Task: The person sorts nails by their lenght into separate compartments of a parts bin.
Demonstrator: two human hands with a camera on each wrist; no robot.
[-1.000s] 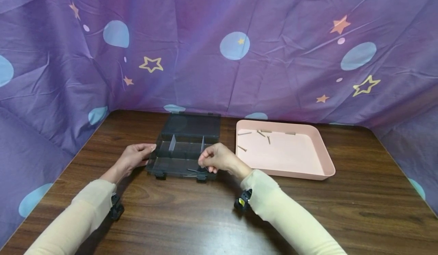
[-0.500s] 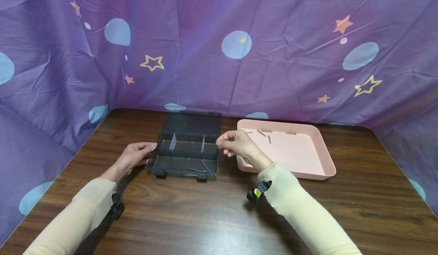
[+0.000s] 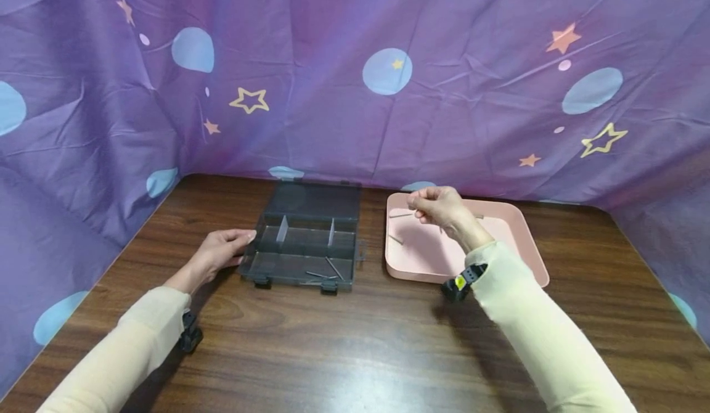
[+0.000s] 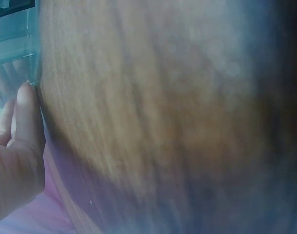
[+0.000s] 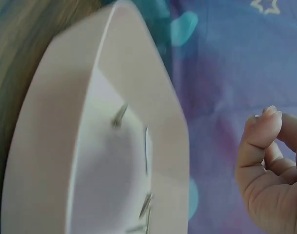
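Observation:
A dark translucent compartment box stands with its lid raised at the back. My left hand holds the box's left edge between thumb and fingers; the left wrist view catches a fingertip against a box corner. Above the pink tray hovers my right hand, thumb and fingertips curled together, with nothing visible between them. Thin metal pieces that look like nails or screws lie in the front compartment. Several more, such as one metal piece with a head, are scattered in the tray, partly hidden by the right hand.
Two upright dividers split the back row of the box. Latches stick out at its front. Box and tray stand side by side on a brown wooden table, before a purple curtain.
My right hand has moved from the box's front compartment rightward to above the tray. A metal piece that was at its fingers now lies in the box. The left hand has stayed in place.

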